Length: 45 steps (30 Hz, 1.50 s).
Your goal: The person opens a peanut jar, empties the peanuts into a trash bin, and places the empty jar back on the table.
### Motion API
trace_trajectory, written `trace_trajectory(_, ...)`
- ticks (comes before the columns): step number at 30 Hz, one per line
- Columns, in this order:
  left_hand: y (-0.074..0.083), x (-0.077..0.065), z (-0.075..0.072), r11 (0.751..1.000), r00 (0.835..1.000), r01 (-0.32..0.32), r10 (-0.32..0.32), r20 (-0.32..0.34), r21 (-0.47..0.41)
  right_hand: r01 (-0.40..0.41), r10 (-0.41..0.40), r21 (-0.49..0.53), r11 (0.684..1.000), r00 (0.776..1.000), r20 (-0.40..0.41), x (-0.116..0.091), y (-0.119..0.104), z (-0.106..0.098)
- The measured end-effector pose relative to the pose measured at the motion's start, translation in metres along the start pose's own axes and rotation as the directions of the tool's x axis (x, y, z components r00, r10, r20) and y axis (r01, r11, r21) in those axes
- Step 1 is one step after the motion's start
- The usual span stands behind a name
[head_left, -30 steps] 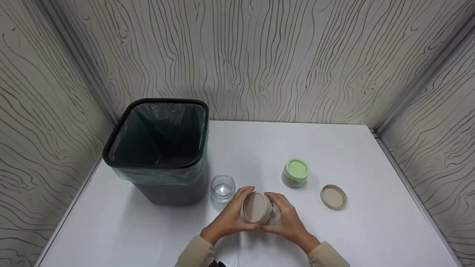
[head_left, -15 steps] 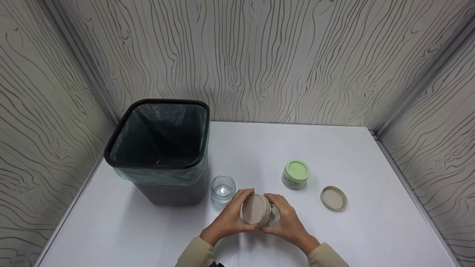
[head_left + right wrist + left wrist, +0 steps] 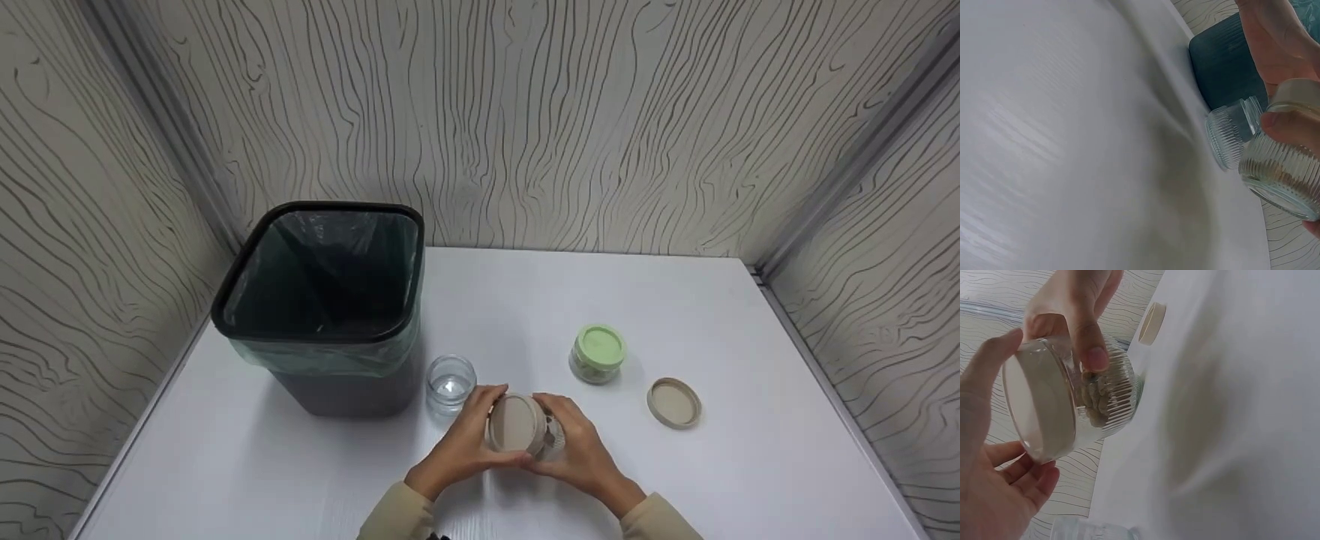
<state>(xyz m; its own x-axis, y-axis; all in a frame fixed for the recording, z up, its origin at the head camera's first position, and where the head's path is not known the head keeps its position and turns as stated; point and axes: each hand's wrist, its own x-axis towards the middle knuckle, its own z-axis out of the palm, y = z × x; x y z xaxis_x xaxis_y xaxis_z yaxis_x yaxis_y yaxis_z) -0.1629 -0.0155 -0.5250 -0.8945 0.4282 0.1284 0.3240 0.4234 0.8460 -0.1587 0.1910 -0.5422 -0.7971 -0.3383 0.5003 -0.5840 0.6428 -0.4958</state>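
Both hands hold one ribbed glass jar (image 3: 1112, 391), tilted on its side above the table in the left wrist view. Its beige lid (image 3: 516, 425) faces left, and my left hand (image 3: 466, 439) grips round the lid's edge with thumb and fingers. My right hand (image 3: 581, 446) holds the glass body, thumb pressed along its side. Brownish pieces (image 3: 1095, 402) show inside through the glass. Just left of my left hand stands a clear lidless glass jar (image 3: 450, 381). In the right wrist view the held jar (image 3: 1280, 169) partly overlaps that clear jar (image 3: 1227, 135).
A dark bin (image 3: 352, 394) with a black rim and green liner stands at the left. A jar with a green lid (image 3: 600, 349) is behind the right hand. A loose beige lid (image 3: 673, 403) lies at the right on the white table (image 3: 750, 480).
The left fingers have shifted slightly left on the lid's edge. Both hands still hold the jar in the same spot, and the other things have not moved.
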Motion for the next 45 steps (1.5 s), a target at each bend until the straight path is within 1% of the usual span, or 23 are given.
trace_trajectory(3,-0.0009,0.0004,-0.0011,1.000,1.000,-0.028,0.028,0.011,0.012,0.006,-0.006,-0.003,1.000,1.000,-0.012,-0.0002,0.0010,0.0003)
trace_trajectory(6,-0.0024,0.0011,-0.0027,0.997,0.997,-0.078,0.078,0.022,0.018,0.020,-0.020,-0.007,1.000,1.000,-0.022,-0.0002,0.0020,0.0004)
trace_trajectory(9,-0.0034,0.0017,-0.0048,0.991,0.990,-0.137,0.136,0.040,0.011,0.028,-0.028,-0.008,1.000,0.999,-0.021,-0.0007,0.0028,0.0003)
trace_trajectory(12,-0.0033,0.0022,-0.0063,0.984,0.982,-0.179,0.177,0.064,0.023,0.030,-0.031,-0.005,1.000,0.999,-0.015,-0.0015,0.0031,0.0001)
trace_trajectory(16,-0.0031,0.0019,-0.0068,0.980,0.978,-0.193,0.189,0.085,0.045,0.030,-0.030,-0.010,1.000,1.000,-0.002,-0.0023,0.0031,0.0004)
trace_trajectory(20,-0.0044,0.0013,-0.0059,0.977,0.977,-0.205,0.201,0.068,0.056,0.039,-0.039,-0.016,0.999,0.999,0.002,-0.0030,0.0041,0.0015)
trace_trajectory(22,-0.0056,0.0013,-0.0054,0.973,0.975,-0.221,0.217,0.055,0.064,0.049,-0.049,-0.018,0.999,0.999,0.000,-0.0033,0.0046,0.0018)
trace_trajectory(26,-0.0078,0.0016,-0.0050,0.972,0.974,-0.226,0.224,0.039,0.064,0.059,-0.059,-0.002,0.998,0.998,0.005,-0.0031,0.0047,0.0013)
trace_trajectory(31,-0.0081,0.0015,-0.0049,0.978,0.980,-0.198,0.197,0.031,0.069,0.054,-0.054,0.018,0.998,0.998,0.022,-0.0024,0.0038,0.0000)
trace_trajectory(36,-0.0081,0.0005,-0.0041,0.983,0.986,-0.168,0.167,0.016,0.074,0.052,-0.053,0.006,0.999,0.998,0.027,-0.0023,0.0029,-0.0002)
trace_trajectory(40,-0.0081,0.0001,-0.0039,0.988,0.989,-0.146,0.145,0.014,0.051,0.067,-0.067,0.001,0.998,0.997,0.026,-0.0023,0.0038,0.0005)
trace_trajectory(45,-0.0089,0.0002,-0.0043,0.989,0.989,-0.144,0.145,0.000,0.035,0.082,-0.082,-0.008,0.997,0.996,0.024,-0.0019,0.0048,0.0009)
